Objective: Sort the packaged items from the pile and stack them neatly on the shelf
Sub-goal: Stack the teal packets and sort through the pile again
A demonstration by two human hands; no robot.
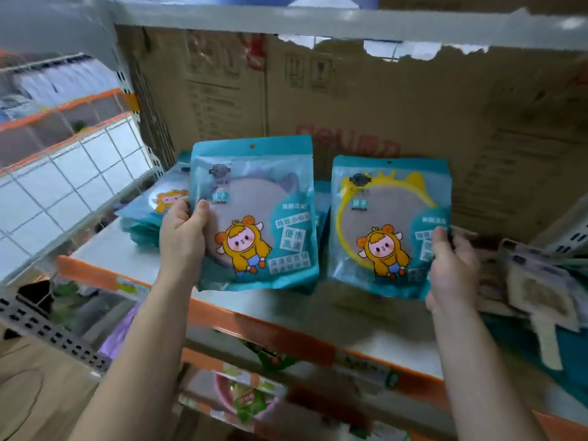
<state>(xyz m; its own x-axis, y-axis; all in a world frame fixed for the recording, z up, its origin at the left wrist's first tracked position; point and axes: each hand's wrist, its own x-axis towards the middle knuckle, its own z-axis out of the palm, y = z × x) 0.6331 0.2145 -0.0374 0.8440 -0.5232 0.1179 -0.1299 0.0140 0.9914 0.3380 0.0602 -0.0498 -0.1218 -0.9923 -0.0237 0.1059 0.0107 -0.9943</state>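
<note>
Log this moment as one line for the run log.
left hand: holds left mirror pack | right hand: holds right mirror pack | both packs upright over shelf | flat stack far left

Two mirror packs (254,214) (389,227) upright side by side above the shelf (261,316), cardboard box (381,100) behind.

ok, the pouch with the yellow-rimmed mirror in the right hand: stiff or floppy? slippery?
Probably stiff: the pouch is flat and unbent with the right hand pinching just one edge. Its film shows glare, so it is likely slippery and could slide off the stack of similar pouches. It is labelled mirror, so possibly fragile.
</note>
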